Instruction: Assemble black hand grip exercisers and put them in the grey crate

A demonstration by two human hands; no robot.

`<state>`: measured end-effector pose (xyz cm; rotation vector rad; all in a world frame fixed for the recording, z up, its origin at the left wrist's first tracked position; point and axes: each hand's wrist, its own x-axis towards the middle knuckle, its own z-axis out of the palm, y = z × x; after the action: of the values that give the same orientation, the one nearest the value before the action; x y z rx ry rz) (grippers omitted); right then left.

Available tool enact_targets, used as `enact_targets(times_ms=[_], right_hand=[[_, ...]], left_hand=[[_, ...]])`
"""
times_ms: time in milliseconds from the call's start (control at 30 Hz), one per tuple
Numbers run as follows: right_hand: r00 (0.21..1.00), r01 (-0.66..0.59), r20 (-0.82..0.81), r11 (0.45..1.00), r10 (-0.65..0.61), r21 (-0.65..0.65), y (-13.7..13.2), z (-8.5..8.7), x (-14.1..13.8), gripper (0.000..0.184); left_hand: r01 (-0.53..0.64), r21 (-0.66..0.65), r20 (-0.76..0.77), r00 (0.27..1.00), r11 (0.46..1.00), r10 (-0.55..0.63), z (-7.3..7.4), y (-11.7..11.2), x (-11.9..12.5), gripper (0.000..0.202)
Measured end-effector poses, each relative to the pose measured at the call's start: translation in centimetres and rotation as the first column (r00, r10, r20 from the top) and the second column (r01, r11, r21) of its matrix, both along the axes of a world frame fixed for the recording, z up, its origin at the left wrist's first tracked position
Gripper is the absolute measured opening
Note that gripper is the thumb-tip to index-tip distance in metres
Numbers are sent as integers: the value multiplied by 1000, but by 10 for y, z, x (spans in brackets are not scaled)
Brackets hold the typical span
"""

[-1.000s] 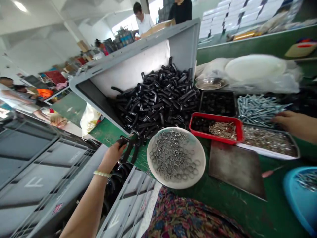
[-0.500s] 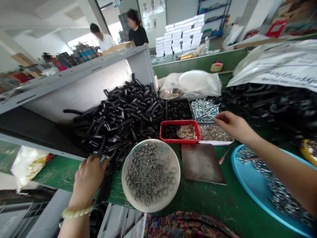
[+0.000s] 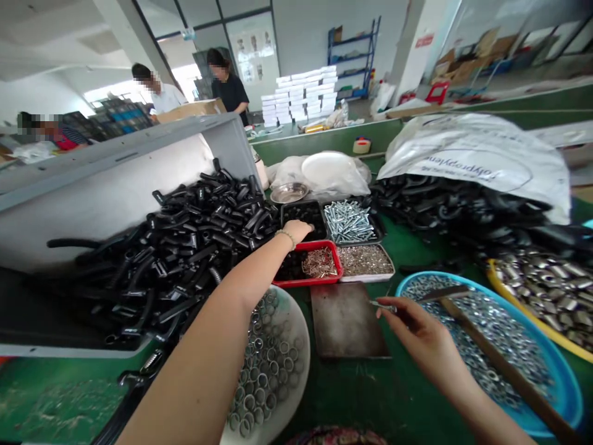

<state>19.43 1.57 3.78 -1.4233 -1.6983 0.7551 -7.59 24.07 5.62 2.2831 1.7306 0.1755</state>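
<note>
My left hand (image 3: pixel 296 231) is over the black tray (image 3: pixel 283 213) of small black parts at the back. Its fingers look drawn together at the tray; anything between them is too small to make out. In my right hand (image 3: pixel 414 321) a thin silver screw (image 3: pixel 383 305) is pinched between thumb and fingertips, pointing left. That hand hovers near the right edge of a dark square metal plate (image 3: pixel 349 321). Silver screws (image 3: pixel 349 221) fill the tray right of the black parts. A red tray (image 3: pixel 340 267) holds black parts and small copper-coloured pins.
Left of centre, a big grey crate (image 3: pixel 115 148) lies tipped with black hose pieces (image 3: pixel 194 238). A bowl of metal rings (image 3: pixel 303 346) sits in front. On the right are a blue basin (image 3: pixel 572 402) of nuts, with a hammer (image 3: pixel 491 346) across it, and a polypropylene bag (image 3: pixel 477 145).
My left hand has gone from the hose pieces up and right to the black tray. My right hand has come from the screw tray towards the metal plate with a screw. The view has turned right.
</note>
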Motion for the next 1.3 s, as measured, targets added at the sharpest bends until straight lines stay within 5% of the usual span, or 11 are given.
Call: enact_targets(times_ms=[167, 300, 367, 433, 533, 700, 833, 933, 1100, 1167, 1300], right_hand=[[998, 27, -60, 999, -25, 38, 7, 5, -5, 24], [995, 50, -92, 975, -30, 215, 17, 16, -27, 17], [996, 26, -85, 953, 0, 303, 19, 18, -38, 13], [999, -5, -47, 935, 23, 354, 18, 16, -46, 11], [997, -61, 73, 915, 35, 399, 12, 9, -52, 9], [962, -259, 201, 862, 187, 436, -5, 2, -48, 22], [924, -255, -272, 963, 270, 91, -18, -1, -46, 38], [814, -346, -557, 908, 165, -237, -24, -7, -47, 33], [944, -169, -318, 952, 82, -257, -31, -18, -52, 43], [986, -126, -131, 979, 105, -161, -37, -20, -54, 35], [951, -305, -98, 936, 292, -176, -50, -23, -61, 27]], left_hand=[[-61, 44, 197, 979, 997, 52, 11, -22, -4, 15], [-85, -38, 521, 849, 996, 93, 10, -91, 23, 32], [47, -291, 882, 401, 956, 248, 6, -137, 40, 30], [202, -423, 904, 34, 883, 425, 3, -177, 54, 31], [241, -462, 846, -168, 853, 505, 2, -215, 68, 34], [213, -372, 902, -148, 903, 407, 2, -238, 71, 42], [271, -532, 790, -182, 802, 585, 2, -263, 61, 27], [410, -600, 682, -186, 686, 708, 3, -282, 59, 28], [337, -668, 618, -246, 663, 747, -9, -292, 69, 25], [194, -647, 722, -153, 737, 674, -18, -292, 68, 24], [-27, -426, 843, 352, 904, 407, -30, -286, 36, 34]])
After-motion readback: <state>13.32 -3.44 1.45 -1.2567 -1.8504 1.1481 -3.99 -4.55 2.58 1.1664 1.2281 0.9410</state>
